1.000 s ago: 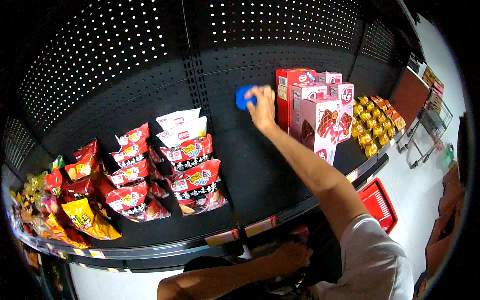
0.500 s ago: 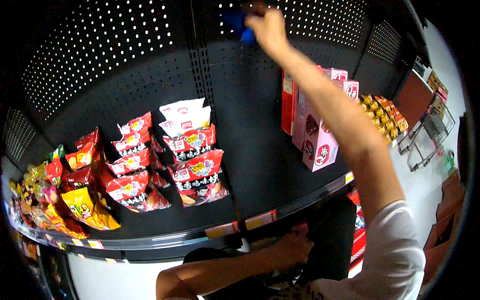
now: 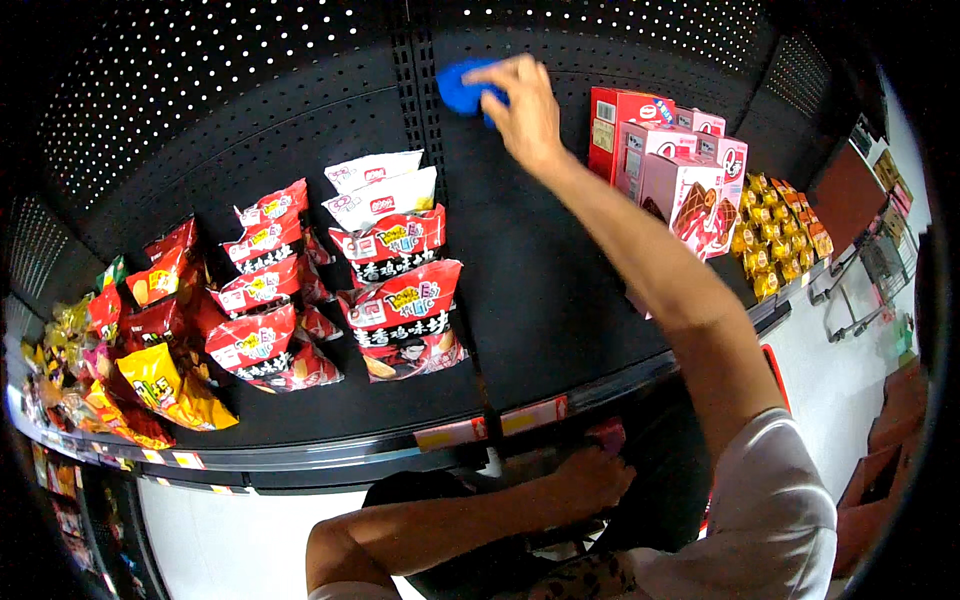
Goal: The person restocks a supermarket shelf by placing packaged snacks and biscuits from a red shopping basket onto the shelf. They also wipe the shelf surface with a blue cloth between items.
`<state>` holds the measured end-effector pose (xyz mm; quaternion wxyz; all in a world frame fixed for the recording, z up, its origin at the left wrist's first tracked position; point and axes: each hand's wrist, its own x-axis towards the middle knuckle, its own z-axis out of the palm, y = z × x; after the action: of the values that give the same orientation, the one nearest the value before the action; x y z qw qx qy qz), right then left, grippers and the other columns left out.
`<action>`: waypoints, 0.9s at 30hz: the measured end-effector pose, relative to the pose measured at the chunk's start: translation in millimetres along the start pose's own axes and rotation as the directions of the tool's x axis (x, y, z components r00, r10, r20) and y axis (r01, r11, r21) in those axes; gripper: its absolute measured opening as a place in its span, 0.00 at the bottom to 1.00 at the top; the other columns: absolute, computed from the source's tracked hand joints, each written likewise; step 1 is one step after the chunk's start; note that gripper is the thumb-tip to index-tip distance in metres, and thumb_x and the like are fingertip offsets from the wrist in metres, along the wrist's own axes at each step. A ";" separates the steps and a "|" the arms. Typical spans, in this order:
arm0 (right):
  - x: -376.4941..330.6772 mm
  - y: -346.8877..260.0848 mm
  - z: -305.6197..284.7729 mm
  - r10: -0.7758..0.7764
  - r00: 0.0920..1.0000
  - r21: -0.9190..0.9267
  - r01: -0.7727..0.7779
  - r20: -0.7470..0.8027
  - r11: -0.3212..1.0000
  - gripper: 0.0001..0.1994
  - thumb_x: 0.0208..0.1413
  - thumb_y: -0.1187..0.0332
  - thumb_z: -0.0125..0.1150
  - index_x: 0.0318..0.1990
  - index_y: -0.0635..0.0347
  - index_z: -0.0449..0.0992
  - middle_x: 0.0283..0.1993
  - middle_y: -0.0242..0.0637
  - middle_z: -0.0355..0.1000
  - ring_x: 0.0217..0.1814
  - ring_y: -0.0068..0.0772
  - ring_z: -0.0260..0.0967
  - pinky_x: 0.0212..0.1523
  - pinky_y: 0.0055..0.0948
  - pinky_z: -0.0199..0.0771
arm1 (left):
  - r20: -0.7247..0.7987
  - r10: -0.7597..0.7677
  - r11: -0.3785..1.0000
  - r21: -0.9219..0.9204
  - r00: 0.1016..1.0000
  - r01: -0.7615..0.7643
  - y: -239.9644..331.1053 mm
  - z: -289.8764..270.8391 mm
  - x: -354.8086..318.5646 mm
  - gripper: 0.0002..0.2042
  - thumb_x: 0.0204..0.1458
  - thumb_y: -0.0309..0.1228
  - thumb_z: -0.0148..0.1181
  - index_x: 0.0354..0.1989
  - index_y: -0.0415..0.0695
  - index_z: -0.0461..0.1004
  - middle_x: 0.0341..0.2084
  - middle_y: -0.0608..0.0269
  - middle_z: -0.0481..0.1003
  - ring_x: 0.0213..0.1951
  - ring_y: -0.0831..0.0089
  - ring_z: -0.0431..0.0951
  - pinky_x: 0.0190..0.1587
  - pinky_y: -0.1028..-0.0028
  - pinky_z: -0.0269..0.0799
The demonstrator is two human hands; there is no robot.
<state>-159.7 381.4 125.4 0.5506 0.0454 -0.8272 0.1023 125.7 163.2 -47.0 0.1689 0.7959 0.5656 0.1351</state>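
My right hand point(image 3: 525, 105) is stretched up and closed on a blue cloth point(image 3: 465, 87), pressed against the black perforated back wall point(image 3: 250, 80) of a store shelf. It is just left of the red and pink snack boxes point(image 3: 665, 170). My left hand point(image 3: 590, 478) is low, below the shelf's front edge point(image 3: 470, 435), gripping something dark and partly hidden; I cannot tell what it is.
Red and white snack bags point(image 3: 395, 265) lie in rows on the black shelf, with more red and yellow bags point(image 3: 150, 350) at the left. Small yellow packets point(image 3: 775, 245) fill the right end. A red basket point(image 3: 775, 365) and a white floor show lower right.
My right hand rose with the blue cloth from shelf level to the top of the back wall, then came down slightly to the left. My left hand stayed low.
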 end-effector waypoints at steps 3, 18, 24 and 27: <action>-64.6 0.8 18.2 0.154 0.958 0.034 -0.166 0.241 0.986 0.15 0.48 0.75 0.68 0.43 0.43 0.82 0.46 0.39 0.68 0.54 0.46 0.66 0.56 0.41 0.72 | -0.019 -0.044 0.997 -0.059 0.999 0.042 0.7 5.7 2.4 0.10 0.57 0.32 0.54 0.41 0.40 0.75 0.33 0.51 0.78 0.36 0.54 0.82 0.37 0.57 0.80; -151.4 30.2 20.8 0.357 0.781 -0.328 -0.207 0.512 0.922 0.14 0.51 0.70 0.65 0.46 0.56 0.78 0.52 0.47 0.68 0.58 0.53 0.63 0.58 0.46 0.69 | 0.073 -0.132 0.970 -0.195 0.989 0.144 0.5 -6.8 6.9 0.09 0.55 0.32 0.57 0.36 0.38 0.78 0.34 0.46 0.79 0.38 0.51 0.82 0.41 0.53 0.78; -150.3 50.7 4.8 0.476 0.736 -0.430 -0.274 0.482 0.860 0.12 0.55 0.71 0.59 0.47 0.56 0.78 0.52 0.49 0.68 0.57 0.53 0.64 0.57 0.47 0.70 | -0.004 -0.098 0.995 -0.027 0.995 0.098 -3.1 11.0 10.3 0.09 0.53 0.31 0.59 0.38 0.40 0.76 0.31 0.49 0.80 0.37 0.55 0.83 0.37 0.59 0.79; -156.1 43.6 -4.4 0.442 0.750 -0.438 -0.226 0.492 0.870 0.12 0.54 0.70 0.60 0.47 0.54 0.78 0.52 0.47 0.69 0.58 0.52 0.64 0.56 0.46 0.71 | -0.039 -0.080 0.996 0.044 0.996 0.082 -4.6 -6.5 6.5 0.11 0.56 0.29 0.54 0.44 0.37 0.74 0.35 0.47 0.80 0.37 0.51 0.83 0.39 0.53 0.80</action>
<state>-103.1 419.1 -21.8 0.2442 -0.1758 -0.9531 0.0327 121.2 171.5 -42.9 0.1454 0.7732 0.6035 0.1299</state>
